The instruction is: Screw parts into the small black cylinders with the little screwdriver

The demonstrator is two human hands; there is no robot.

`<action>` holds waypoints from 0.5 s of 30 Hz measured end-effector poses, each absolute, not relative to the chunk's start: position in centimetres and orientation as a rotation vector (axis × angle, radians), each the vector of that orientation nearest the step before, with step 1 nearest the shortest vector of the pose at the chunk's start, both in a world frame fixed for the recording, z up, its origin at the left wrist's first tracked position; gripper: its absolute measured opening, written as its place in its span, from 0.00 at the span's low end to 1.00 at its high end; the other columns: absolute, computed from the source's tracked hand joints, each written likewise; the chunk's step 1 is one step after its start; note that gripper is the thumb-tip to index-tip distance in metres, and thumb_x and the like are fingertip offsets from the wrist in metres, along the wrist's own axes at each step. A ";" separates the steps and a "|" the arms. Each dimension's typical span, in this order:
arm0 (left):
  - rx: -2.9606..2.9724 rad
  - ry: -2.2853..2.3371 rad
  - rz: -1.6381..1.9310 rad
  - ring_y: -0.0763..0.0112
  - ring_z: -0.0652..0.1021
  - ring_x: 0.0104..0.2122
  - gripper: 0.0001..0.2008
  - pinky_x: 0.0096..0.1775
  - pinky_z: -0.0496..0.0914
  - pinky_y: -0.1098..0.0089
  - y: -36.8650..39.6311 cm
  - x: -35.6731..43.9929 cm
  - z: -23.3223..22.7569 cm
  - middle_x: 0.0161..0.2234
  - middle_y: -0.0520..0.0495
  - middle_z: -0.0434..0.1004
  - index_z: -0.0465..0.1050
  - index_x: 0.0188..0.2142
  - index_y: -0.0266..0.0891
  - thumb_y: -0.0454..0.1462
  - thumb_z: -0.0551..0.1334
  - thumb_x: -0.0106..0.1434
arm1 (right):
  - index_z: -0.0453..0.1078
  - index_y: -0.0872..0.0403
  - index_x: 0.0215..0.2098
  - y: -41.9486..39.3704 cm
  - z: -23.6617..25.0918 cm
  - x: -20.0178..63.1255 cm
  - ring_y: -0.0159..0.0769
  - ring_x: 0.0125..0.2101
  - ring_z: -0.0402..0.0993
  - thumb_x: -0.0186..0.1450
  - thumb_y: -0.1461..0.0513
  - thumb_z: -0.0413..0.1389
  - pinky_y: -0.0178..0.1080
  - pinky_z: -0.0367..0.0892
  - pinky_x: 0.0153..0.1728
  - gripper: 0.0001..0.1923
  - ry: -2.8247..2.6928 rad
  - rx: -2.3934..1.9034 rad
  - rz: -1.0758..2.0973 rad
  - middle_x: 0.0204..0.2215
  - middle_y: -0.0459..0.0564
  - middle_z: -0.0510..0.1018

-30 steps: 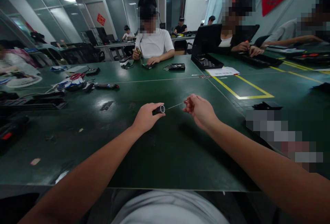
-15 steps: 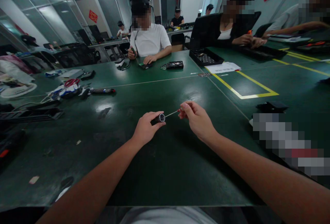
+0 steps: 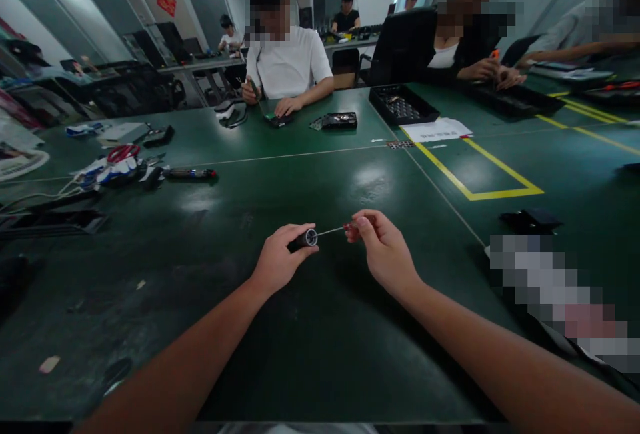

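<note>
Between thumb and fingers, my left hand grips a short black cylinder, whose round, light-rimmed end faces right. My right hand is closed on the red handle of a thin screwdriver. The metal shaft points left, and its tip is at the open end of the cylinder; how deep it reaches inside cannot be made out. Both hands are raised over the green table.
Gloves and red-handled tools lie at left beside a dark pen-shaped tool. A black box sits at right. Across the table, a person in white handles a device near a black tray and white paper.
The view has tilted down and shifted slightly. Both hands keep their grips, with the screwdriver still at the cylinder's end. The person opposite has leaned slightly.
</note>
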State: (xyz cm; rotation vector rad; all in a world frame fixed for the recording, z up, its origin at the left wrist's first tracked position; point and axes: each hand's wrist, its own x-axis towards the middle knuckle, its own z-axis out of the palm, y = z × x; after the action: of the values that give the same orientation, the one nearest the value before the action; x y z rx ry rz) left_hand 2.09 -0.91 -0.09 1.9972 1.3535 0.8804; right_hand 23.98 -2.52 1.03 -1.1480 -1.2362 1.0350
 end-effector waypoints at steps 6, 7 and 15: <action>1.996 1.367 0.875 0.62 0.76 0.52 0.22 0.56 0.69 0.57 -1.0 1.9 -0.4 0.51 0.47 0.77 0.74 0.56 0.49 0.37 0.69 0.62 | 0.69 0.51 0.42 -1.9 -0.7 23.8 0.36 0.32 0.74 0.70 0.50 0.54 0.42 0.71 0.38 0.14 -1.096 -1.170 1.141 0.32 0.47 0.77; 1.997 1.364 0.881 0.63 0.76 0.51 0.22 0.55 0.69 0.58 -1.1 1.9 -0.4 0.51 0.47 0.77 0.74 0.56 0.49 0.37 0.70 0.62 | 0.70 0.51 0.41 -1.7 -0.9 23.8 0.36 0.31 0.74 0.70 0.49 0.54 0.41 0.71 0.37 0.15 -1.080 -1.180 1.157 0.32 0.47 0.77; 1.997 1.352 0.947 0.63 0.77 0.50 0.22 0.54 0.69 0.59 -1.3 2.0 -0.4 0.49 0.47 0.79 0.75 0.54 0.46 0.35 0.71 0.60 | 0.69 0.50 0.43 -2.6 0.0 23.7 0.33 0.23 0.69 0.72 0.52 0.52 0.37 0.65 0.27 0.12 -1.262 -1.177 1.019 0.21 0.40 0.71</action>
State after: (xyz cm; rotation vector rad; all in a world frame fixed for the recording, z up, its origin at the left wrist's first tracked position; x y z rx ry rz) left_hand 1.96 -1.25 -0.44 1.9972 1.3519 0.9474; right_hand 23.73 -2.55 -0.04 -1.1769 -1.2620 1.0190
